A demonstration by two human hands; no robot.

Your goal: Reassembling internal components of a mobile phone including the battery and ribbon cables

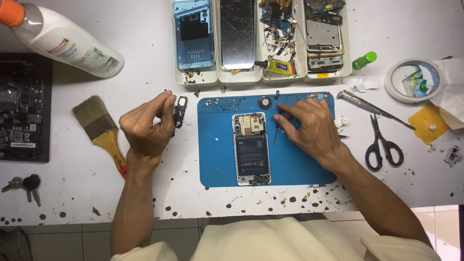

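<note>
Centrally, a blue work mat (217, 159) on a white, speckled table (72, 193); on the mat, an opened phone (251, 149) lying flat, back cover off, battery and circuit board showing.

Left hand (145, 128): raised left of the mat, fingers pinched shut on a small black phone part (180, 111), held upright off the table.

Right hand (311, 129): resting on the mat's right half, fingertips closed on a thin dark tool (276, 129) that points down just beside the phone's upper right edge; whether it touches the phone cannot be told.

Nearby: paintbrush (101, 130) left of the left hand; scissors (382, 142) and tweezers (372, 107) right of the mat; tape roll (413, 79) far right; white bottle (67, 41) lying top left; white trays (263, 76) of phone parts above the mat; keys (24, 184) at the left edge.
</note>
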